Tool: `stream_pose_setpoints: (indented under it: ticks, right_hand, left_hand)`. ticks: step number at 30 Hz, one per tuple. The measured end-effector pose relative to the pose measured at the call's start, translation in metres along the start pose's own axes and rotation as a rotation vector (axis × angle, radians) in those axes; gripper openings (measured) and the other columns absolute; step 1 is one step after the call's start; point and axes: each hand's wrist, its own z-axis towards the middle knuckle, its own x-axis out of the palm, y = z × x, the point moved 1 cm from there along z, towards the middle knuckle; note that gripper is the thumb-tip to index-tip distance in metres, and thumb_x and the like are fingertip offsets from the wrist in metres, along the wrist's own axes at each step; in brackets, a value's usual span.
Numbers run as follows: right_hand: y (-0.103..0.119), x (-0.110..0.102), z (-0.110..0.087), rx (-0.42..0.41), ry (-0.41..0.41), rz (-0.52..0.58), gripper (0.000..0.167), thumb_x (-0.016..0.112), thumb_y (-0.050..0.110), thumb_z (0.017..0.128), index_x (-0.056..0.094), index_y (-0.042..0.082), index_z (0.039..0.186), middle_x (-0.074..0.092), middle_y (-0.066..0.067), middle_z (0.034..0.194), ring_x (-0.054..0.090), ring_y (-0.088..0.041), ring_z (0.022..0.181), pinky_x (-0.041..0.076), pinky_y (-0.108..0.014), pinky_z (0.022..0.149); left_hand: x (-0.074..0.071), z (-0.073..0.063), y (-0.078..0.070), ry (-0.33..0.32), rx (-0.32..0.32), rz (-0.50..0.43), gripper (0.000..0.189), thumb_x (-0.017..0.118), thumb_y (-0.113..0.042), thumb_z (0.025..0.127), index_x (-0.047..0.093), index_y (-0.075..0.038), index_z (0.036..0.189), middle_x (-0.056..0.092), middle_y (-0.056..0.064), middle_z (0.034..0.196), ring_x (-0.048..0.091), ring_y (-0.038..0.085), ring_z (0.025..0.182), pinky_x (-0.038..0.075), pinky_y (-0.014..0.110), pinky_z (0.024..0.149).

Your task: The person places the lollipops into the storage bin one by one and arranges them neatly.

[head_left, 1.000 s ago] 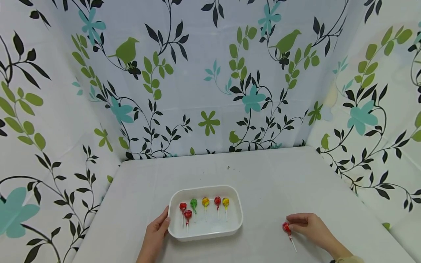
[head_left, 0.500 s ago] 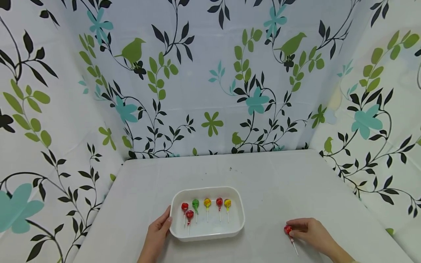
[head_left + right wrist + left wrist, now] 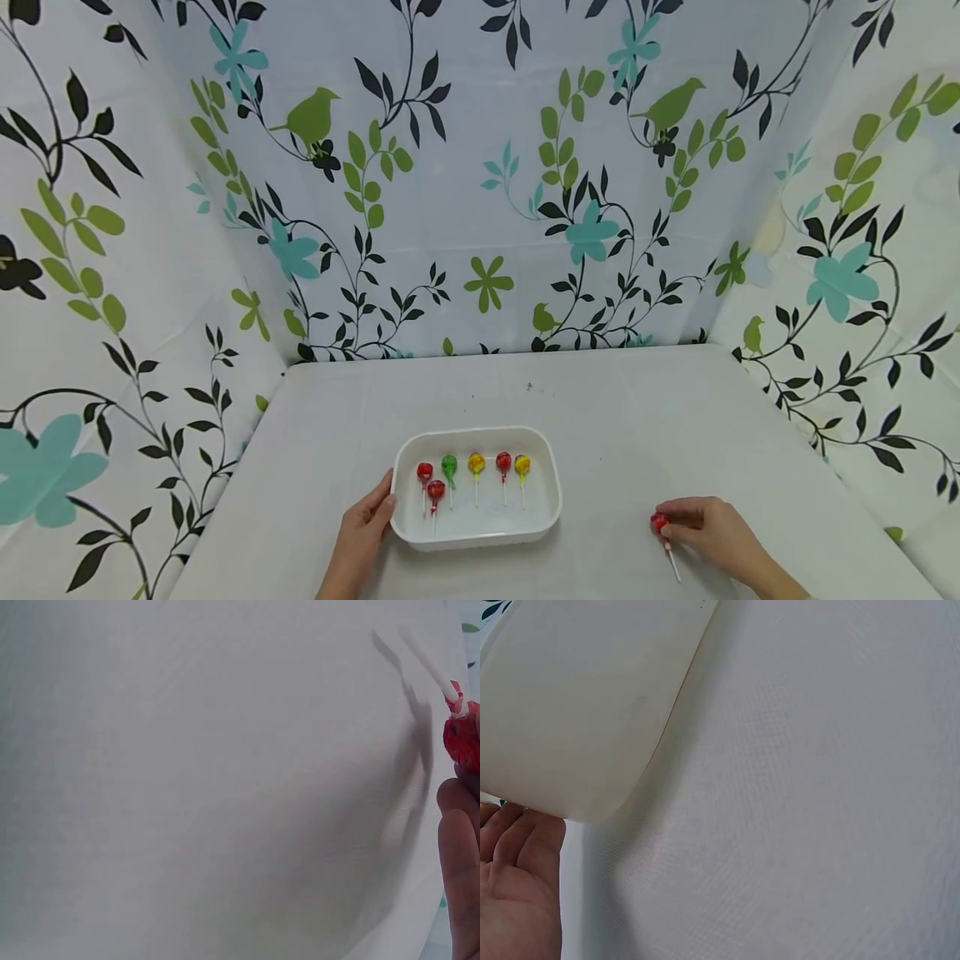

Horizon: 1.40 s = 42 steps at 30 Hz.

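My left hand (image 3: 360, 527) holds the left end of a white tray (image 3: 480, 542), its thumb at the rim. In the left wrist view, the curled fingers (image 3: 536, 840) meet the tray's outer wall (image 3: 577, 712). Off to the right of the tray, my right hand (image 3: 708, 533) pinches a red lollipop (image 3: 659, 522) by its wrapped head, the white stick slanting down toward me. The right wrist view catches that lollipop (image 3: 463, 739) at its right edge, stick raised over the cloth. Inside the tray lie red lollipops (image 3: 436, 490), a green one (image 3: 449, 467) and yellow ones (image 3: 476, 463).
A white cloth covers the table (image 3: 622, 408), which spreads behind the tray and between the two hands. Patterned curtains (image 3: 450, 167) with leaves and birds enclose the back and both sides.
Everything sits slightly farther right in the head view, as the camera has shifted a little. Both hands keep their hold on the tray and the red lollipop.
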Motion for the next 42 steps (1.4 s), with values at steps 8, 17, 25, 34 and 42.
stream_pose_setpoints:
  ticks: [8, 17, 25, 34, 42]
  right_hand:
    - [0.03, -0.018, 0.011, -0.066, -0.029, 0.02, 0.039, 0.08, 0.022, 0.087, 0.074, 0.0, 0.118, 0.078, -0.011, 0.107, 0.076, -0.015, 0.092, 0.066, -0.03, 0.08]
    - [0.086, -0.016, 0.043, -0.152, -0.069, 0.034, 0.034, 0.078, 0.017, 0.09, 0.074, 0.001, 0.119, 0.078, -0.01, 0.108, 0.077, -0.018, 0.094, 0.066, -0.031, 0.081]
    - [0.139, 0.018, 0.081, -0.221, -0.045, 0.005, 0.026, 0.078, 0.014, 0.09, 0.077, 0.006, 0.115, 0.078, -0.006, 0.108, 0.076, -0.018, 0.095, 0.067, -0.031, 0.082]
    - [0.198, 0.072, 0.111, -0.256, 0.068, -0.073, 0.023, 0.08, 0.016, 0.089, 0.079, 0.01, 0.111, 0.078, 0.001, 0.1, 0.073, -0.014, 0.09, 0.066, -0.033, 0.085]
    - [0.23, 0.108, 0.129, -0.283, 0.179, -0.225, 0.016, 0.082, 0.019, 0.087, 0.082, 0.012, 0.101, 0.078, 0.002, 0.093, 0.064, -0.011, 0.079, 0.064, -0.03, 0.079]
  left_hand:
    - [-0.001, 0.0, -0.001, -0.01, 0.013, -0.001, 0.051, 0.048, -0.016, 0.109, 0.035, -0.005, 0.157, 0.03, 0.014, 0.165, 0.029, 0.039, 0.153, 0.043, 0.045, 0.112]
    - [0.001, 0.0, 0.004, -0.008, 0.019, -0.024, 0.05, 0.048, -0.015, 0.109, 0.037, -0.005, 0.156, 0.031, 0.015, 0.164, 0.029, 0.04, 0.152, 0.043, 0.045, 0.113]
    - [0.001, -0.001, 0.003, -0.011, 0.03, -0.048, 0.049, 0.049, -0.015, 0.108, 0.039, -0.004, 0.155, 0.033, 0.015, 0.164, 0.03, 0.04, 0.152, 0.044, 0.046, 0.113]
    - [0.002, 0.0, 0.003, -0.006, 0.04, -0.076, 0.048, 0.048, -0.013, 0.109, 0.039, -0.004, 0.155, 0.032, 0.015, 0.164, 0.03, 0.04, 0.152, 0.044, 0.045, 0.113]
    - [-0.001, -0.002, 0.004, -0.002, 0.061, -0.108, 0.048, 0.048, -0.012, 0.109, 0.038, -0.002, 0.155, 0.031, 0.017, 0.163, 0.03, 0.041, 0.151, 0.045, 0.042, 0.112]
